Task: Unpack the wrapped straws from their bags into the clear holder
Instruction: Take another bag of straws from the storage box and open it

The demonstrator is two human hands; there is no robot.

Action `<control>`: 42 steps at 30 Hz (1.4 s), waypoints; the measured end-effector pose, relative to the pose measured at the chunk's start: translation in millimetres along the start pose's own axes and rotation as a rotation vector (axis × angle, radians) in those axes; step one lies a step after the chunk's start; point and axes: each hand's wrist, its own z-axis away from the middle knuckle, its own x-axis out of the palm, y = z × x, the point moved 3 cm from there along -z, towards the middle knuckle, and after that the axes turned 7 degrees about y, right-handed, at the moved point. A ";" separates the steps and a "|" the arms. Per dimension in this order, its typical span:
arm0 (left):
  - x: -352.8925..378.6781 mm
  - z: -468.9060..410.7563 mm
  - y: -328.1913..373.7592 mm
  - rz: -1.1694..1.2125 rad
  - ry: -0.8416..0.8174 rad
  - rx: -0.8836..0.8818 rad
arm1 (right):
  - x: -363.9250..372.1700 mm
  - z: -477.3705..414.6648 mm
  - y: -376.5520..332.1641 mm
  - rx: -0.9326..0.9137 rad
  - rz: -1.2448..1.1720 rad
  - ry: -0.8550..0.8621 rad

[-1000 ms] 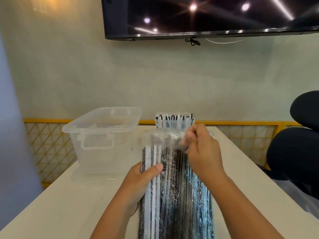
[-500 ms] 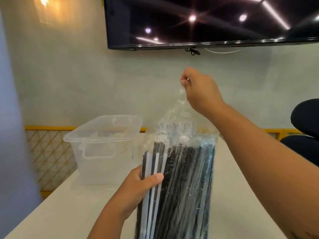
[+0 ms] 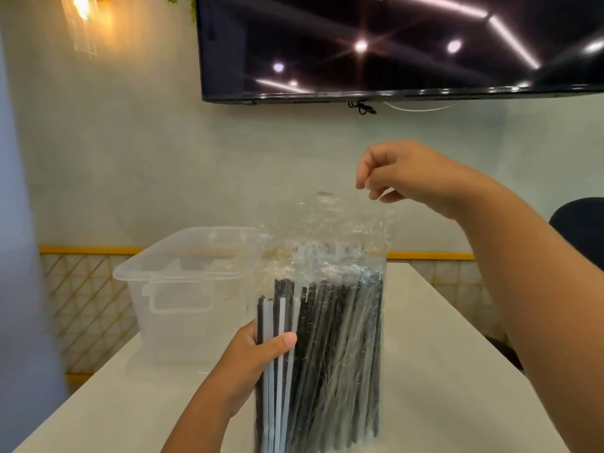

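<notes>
**Straw bag upright in the left hand, right hand raised over its crumpled top**

In the head view, much is hard to read. The bag of wrapped straws (image 3: 330, 338) runs off the bottom edge, so we cannot see its base or whether it rests on the white table (image 3: 441, 371). Its crumpled clear top rises above the straw ends and blurs whatever stands behind it, and we cannot make out the clear holder there. The bag's left side is smeared by blur. Both forearms are cut off by the frame.

Our left hand (image 3: 258, 354) grips the bag at its left edge, thumb across the front, the fingers wrapped behind and hidden. The bag stands upright, with black and white straws packed inside.

Our right hand (image 3: 405, 174) hovers just above the bag's top right corner, fingers curled, thumb and forefinger drawn together. The film is so transparent that we cannot tell whether they pinch it or hold nothing.

A clear plastic tub (image 3: 183, 282) sits on the table to the left of the bag, beyond the left hand.
</notes>
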 end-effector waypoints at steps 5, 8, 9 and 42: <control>0.6 -6.7 -1.3 -0.016 -0.024 -0.009 | -0.4 14.6 10.4 0.041 0.250 -0.274; 0.7 -9.4 -0.8 -0.026 -0.047 0.006 | -3.8 13.3 13.1 0.035 0.199 -0.168; 0.5 -9.7 -0.3 -0.033 -0.051 0.009 | -5.8 12.9 13.3 0.038 0.140 -0.128; 31.4 -17.7 159.6 -0.440 0.188 0.579 | 27.2 -2.7 15.5 0.303 0.450 -0.363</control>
